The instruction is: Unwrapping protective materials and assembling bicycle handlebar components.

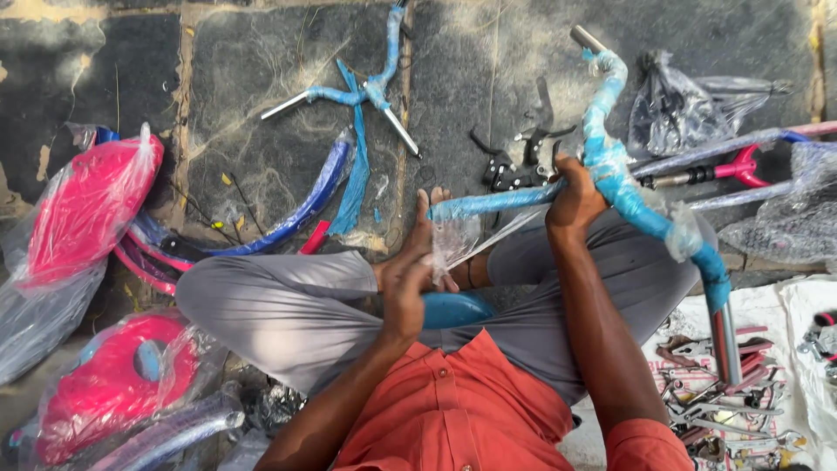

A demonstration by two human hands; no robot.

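Evidently mid-unwrapping: the person sits cross-legged on the stone floor (261,96), a chrome handlebar (621,187) still bound in blue plastic wrap held across the lap, centre-right of the frame.

- Right hand (574,202) — fingers closed round the handlebar where its straight section meets the rising curve; a firm clamp, steadying the piece.
- Left hand (417,262) — fingers closed on a loose sheet of clear film (455,237) hanging off the near end of the bar, centre of frame; whether it also grips the bar end underneath cannot be told.
- Handlebar state: blue wrap covers most of the curve; bare chrome shows only at the far tip, upper centre-right, and at the lower end by the right knee.

Judgement: the step in hand is stripping the packing off the bar, and it looks early, with most wrap still on. The next move would call for the right hand to hold against the pull while the left draws film clear along the bar.

Surroundings: black brake levers (523,157) on the floor just beyond the hands; a second wrapped bar (366,87) upper centre; pink parts in bags (87,209) at left; spanners (724,392) on a printed sheet, lower right.
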